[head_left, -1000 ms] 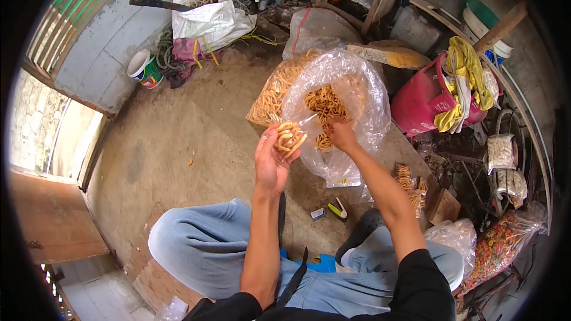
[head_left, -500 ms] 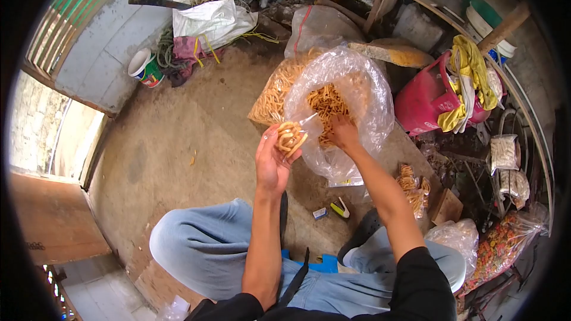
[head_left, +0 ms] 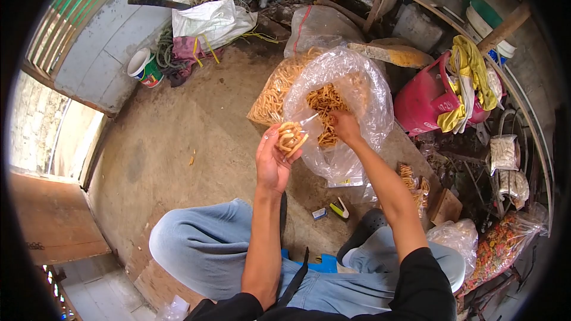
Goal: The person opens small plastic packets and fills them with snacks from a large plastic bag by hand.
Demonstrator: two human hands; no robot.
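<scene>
My left hand [head_left: 273, 159] holds a small clear bag of light stick snacks [head_left: 291, 137] upright, its open mouth tilted toward the right. My right hand [head_left: 344, 126] reaches inside a large open plastic bag [head_left: 375, 95], at the right side of the brown stick snacks [head_left: 324, 100]. Its fingers are bent and mostly hidden, so what they hold cannot be made out. Behind and left of the open bag stands another clear bag full of paler sticks [head_left: 275, 92].
A stapler [head_left: 339, 208] and a small blue-white box [head_left: 319, 213] lie on the floor before me. Filled small packs [head_left: 414, 187] lie at the right. Beyond are a red tub [head_left: 422, 98], a bag of colourful snacks [head_left: 502, 246] and a paint bucket [head_left: 146, 69].
My right hand has shifted slightly within the large bag, up and back from the snacks. My left hand has stayed almost still with the small bag.
</scene>
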